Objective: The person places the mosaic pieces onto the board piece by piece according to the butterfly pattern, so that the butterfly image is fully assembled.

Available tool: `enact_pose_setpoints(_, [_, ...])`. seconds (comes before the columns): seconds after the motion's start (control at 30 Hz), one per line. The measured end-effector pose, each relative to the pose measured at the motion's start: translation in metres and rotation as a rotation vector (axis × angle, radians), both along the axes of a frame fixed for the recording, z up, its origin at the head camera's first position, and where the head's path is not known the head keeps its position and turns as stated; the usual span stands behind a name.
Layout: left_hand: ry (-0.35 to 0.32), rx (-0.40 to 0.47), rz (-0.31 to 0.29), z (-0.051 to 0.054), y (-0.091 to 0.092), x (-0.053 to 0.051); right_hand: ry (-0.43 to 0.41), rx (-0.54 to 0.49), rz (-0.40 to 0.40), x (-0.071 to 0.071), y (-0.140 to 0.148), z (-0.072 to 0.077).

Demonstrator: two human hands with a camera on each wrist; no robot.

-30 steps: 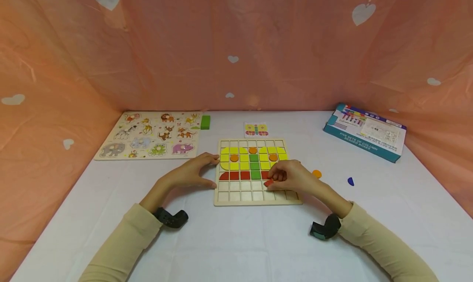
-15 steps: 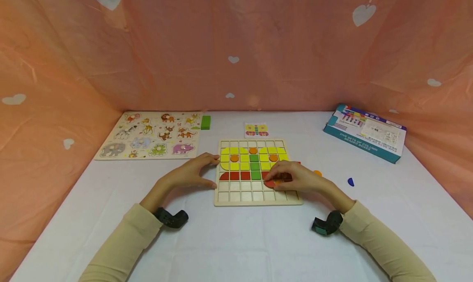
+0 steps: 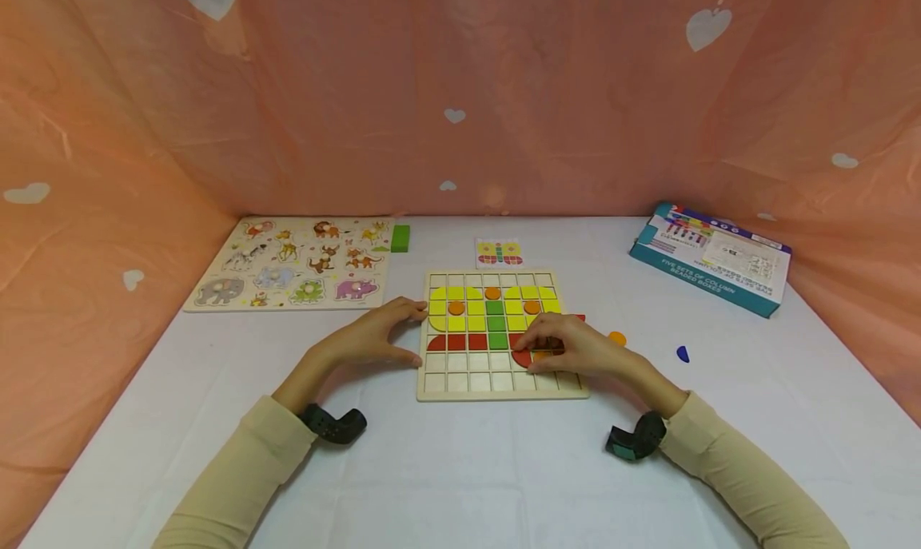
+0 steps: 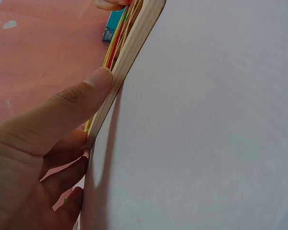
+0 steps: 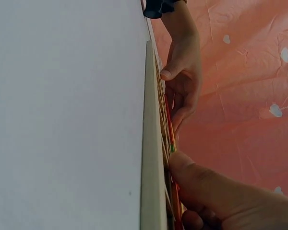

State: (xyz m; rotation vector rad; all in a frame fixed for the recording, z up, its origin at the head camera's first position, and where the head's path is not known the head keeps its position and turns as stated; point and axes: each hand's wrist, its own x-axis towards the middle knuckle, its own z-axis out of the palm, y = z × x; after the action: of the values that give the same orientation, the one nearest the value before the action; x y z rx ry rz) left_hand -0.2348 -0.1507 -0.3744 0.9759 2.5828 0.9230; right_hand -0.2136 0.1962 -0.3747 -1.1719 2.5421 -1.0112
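A wooden grid board (image 3: pixel 480 383) lies on the white table, set with yellow, orange, green and red tiles. My left hand (image 3: pixel 376 337) rests against its left edge, fingers extended; in the left wrist view the thumb (image 4: pixel 81 98) touches the wooden rim. Over the board's lower right, my right hand (image 3: pixel 576 345) holds a red round-cornered tile (image 3: pixel 521 360) between thumb and fingers, at a cell below the red row (image 3: pixel 457 342). An orange piece (image 3: pixel 543 356) shows partly under that hand. The right wrist view sees the board edge-on, the thumb (image 5: pixel 197 179) at its surface.
Behind the board lies a small butterfly picture card (image 3: pixel 499 252). An animal puzzle board (image 3: pixel 302 281) and a green block (image 3: pixel 400 238) are at the left. To the right are an orange disc (image 3: pixel 616 339), a blue piece (image 3: pixel 683 354) and a teal box (image 3: pixel 708 257).
My right hand has shifted slightly; the red tile, tilted between its fingers earlier, now lies flatter in the cell below the red row. The left hand has not moved.
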Motion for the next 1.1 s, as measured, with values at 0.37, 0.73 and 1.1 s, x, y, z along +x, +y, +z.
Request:
enact_pose_setpoints(0.37, [0.008, 0.007, -0.01, -0.002, -0.001, -0.001, 0.058, 0.028, -0.001, 0.001, -0.002, 0.0])
enact_pose_setpoints(0.73, [0.006, 0.011, -0.006, 0.001, 0.0, 0.0, 0.029, -0.007, -0.046, 0.003, 0.003, 0.01])
enact_pose_setpoints(1.1, [0.003, -0.007, 0.001, 0.0, -0.001, 0.0, 0.071, -0.101, -0.242, 0.012, 0.101, 0.038])
